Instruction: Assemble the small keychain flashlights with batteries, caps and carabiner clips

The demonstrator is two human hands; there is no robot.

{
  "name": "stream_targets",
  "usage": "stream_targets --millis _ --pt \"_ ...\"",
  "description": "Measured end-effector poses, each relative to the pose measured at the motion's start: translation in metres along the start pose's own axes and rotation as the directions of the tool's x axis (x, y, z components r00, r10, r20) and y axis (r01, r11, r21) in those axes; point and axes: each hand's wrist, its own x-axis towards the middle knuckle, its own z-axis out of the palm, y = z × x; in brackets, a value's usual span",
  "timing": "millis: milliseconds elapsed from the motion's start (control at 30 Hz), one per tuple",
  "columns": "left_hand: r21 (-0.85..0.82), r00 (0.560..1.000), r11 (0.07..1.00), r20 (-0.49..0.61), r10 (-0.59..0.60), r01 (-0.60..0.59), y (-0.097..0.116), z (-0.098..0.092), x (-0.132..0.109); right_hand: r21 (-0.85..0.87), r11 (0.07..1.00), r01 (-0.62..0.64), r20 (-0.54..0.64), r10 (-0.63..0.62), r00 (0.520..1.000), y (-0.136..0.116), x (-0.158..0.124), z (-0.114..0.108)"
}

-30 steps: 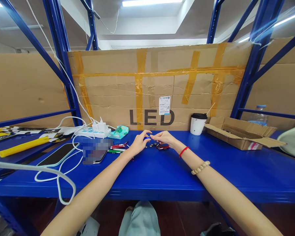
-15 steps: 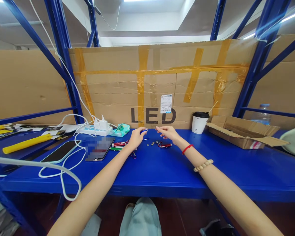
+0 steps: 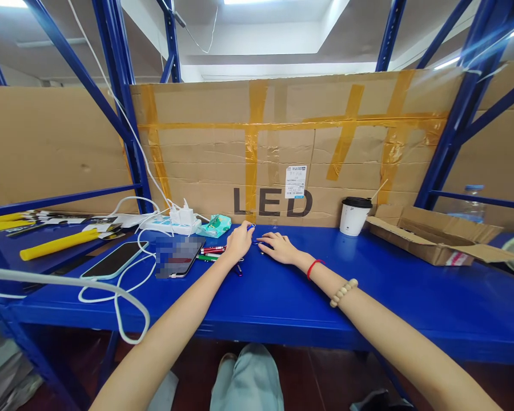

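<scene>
My left hand (image 3: pixel 240 242) is closed around a small blue piece (image 3: pixel 251 226), of which only the tip shows past the fingers; its kind is unclear. Palm down, my right hand (image 3: pixel 279 248) rests low on the blue tabletop, fingers stretched and slightly apart. Its fingertips are beside a tiny blue part (image 3: pixel 255 242) on the table; whether they touch it I cannot tell. Red metallic tubes (image 3: pixel 213 250) and a green one (image 3: pixel 205 258) lie partly behind my left hand. The small round discs and red tube seen earlier are hidden by my right hand.
On the left are a tablet-like dark device (image 3: pixel 184 257), a phone (image 3: pixel 115 260), looping white cables, a power strip (image 3: pixel 156 224) and a teal packet (image 3: pixel 216 225). A lidded paper cup (image 3: pixel 352 220) and an open cardboard box (image 3: pixel 443 251) stand right. Cardboard (image 3: pixel 197 154) walls the back.
My right hand has come down and left from above the table onto its surface, covering the small discs and red tube. My left hand still grips the small blue piece. The view has shifted slightly.
</scene>
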Motion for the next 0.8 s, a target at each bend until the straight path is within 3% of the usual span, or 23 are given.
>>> stream_targets --millis 167,333,800 --pt "-0.017 0.998 0.998 -0.008 -0.068 0.068 0.001 -0.001 0.000 -0.111 0.994 0.021 0.042 -0.017 0.999 -0.003 0.003 0.001" --pt "-0.085 0.994 0.991 0.017 -0.107 0.108 -0.002 0.002 0.004 -0.163 0.984 -0.065 0.006 0.067 0.998 -0.002 0.000 -0.008" --pt "-0.208 0.984 0.962 0.080 -0.162 0.175 0.000 0.008 0.001 -0.125 0.979 -0.158 0.061 0.166 0.984 -0.004 -0.004 -0.015"
